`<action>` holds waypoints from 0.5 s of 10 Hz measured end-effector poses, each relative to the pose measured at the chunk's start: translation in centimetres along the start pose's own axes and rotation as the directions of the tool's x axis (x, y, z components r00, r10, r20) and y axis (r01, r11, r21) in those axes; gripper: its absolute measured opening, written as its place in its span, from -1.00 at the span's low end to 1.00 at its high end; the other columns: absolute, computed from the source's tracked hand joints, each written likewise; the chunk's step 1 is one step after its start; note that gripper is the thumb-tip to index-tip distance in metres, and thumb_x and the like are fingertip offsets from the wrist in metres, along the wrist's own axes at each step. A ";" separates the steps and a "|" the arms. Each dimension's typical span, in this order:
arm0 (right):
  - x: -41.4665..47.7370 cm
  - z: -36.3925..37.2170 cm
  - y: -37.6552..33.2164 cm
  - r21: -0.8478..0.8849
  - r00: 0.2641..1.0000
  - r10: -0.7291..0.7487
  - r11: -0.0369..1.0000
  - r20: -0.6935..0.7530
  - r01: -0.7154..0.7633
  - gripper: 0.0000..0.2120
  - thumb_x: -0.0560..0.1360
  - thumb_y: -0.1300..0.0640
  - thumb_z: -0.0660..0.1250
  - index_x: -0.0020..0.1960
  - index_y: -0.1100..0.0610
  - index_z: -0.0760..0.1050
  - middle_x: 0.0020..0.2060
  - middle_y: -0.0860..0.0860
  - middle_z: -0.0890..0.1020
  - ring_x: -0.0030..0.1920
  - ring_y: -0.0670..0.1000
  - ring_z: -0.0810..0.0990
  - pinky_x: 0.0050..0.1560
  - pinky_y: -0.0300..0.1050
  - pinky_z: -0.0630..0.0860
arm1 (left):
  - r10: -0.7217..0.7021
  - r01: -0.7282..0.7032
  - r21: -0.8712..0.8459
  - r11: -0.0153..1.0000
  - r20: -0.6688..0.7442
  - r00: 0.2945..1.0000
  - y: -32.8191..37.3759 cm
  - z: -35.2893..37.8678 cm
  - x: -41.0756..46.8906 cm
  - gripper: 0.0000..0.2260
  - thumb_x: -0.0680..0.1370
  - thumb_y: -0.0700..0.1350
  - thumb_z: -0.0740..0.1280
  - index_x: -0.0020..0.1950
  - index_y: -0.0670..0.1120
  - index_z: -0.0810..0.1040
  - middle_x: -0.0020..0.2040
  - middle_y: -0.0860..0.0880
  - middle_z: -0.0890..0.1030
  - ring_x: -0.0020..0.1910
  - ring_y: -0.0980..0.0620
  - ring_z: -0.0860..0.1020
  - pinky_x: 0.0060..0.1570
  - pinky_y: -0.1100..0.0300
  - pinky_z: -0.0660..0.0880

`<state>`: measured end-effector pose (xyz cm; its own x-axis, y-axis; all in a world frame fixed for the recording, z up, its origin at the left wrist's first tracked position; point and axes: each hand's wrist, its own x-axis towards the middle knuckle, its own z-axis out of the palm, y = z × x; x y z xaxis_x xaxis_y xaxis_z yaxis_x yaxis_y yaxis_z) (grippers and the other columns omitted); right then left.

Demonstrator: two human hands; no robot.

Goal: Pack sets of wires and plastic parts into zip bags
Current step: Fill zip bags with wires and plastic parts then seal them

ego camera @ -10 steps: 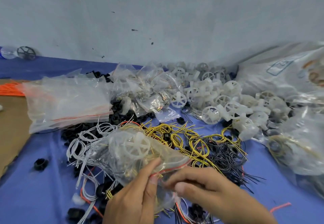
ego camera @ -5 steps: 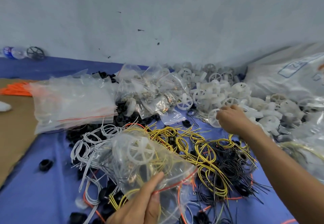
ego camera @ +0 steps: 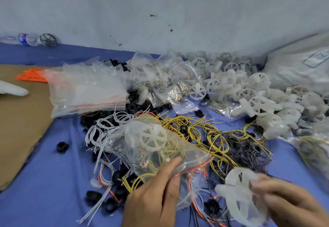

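Filling step: left hand (ego camera: 153,196) pinches zip bag (ego camera: 160,148) at mouth; right hand (ego camera: 284,203) grips white wheel (ego camera: 238,196). Next, probably: spread mouth, insert wheel.

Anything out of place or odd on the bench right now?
Strays: a water bottle lies on its side by the wall, far left, with a dark wheel beside it, away from the white wheels. One black ring sits alone on the blue cloth, left of the wires.
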<state>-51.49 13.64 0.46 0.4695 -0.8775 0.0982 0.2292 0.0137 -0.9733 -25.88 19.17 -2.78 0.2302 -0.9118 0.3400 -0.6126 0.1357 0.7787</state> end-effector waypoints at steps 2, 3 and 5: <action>-0.6 4.7 5.9 0.147 0.941 0.314 0.944 -0.128 -0.295 -0.77 0.33 0.22 0.41 -0.05 0.26 0.69 -0.22 0.25 0.64 -0.32 0.07 0.62 -0.32 -0.29 0.53 | 0.042 -0.042 0.006 0.999 0.018 0.999 -0.1 0.0 -0.3 -0.67 0.56 0.19 0.16 0.30 0.34 0.52 -0.20 0.19 0.65 -0.33 0.26 0.58 -0.34 0.37 0.49; 2.1 7.2 7.2 0.259 0.934 0.315 0.928 -0.166 -0.267 -0.74 0.42 0.29 0.32 0.06 0.21 0.67 -0.12 0.24 0.67 -0.16 0.11 0.66 -0.16 -0.14 0.61 | 0.073 -0.074 0.053 0.996 0.009 0.997 0.2 0.0 -0.3 -0.68 0.58 0.08 0.20 0.28 0.19 0.59 -0.16 0.17 0.69 -0.33 0.21 0.62 -0.41 0.28 0.53; 7.0 12.5 8.9 0.346 0.966 0.259 0.905 0.012 -0.247 -0.49 0.56 0.46 0.09 0.34 0.03 0.50 0.19 0.22 0.63 0.25 0.19 0.58 0.24 0.00 0.53 | 0.070 -0.068 0.057 0.996 -0.026 0.997 0.4 0.0 -0.4 -0.68 0.58 0.03 0.20 0.25 0.11 0.63 -0.05 0.12 0.72 -0.18 0.18 0.68 -0.35 0.22 0.58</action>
<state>-35.47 13.61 -4.93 0.5229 -0.8383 -0.1544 0.3870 0.3948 -0.8333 -26.17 19.59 -2.59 0.2065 -0.8896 0.4073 -0.6687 0.1755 0.7225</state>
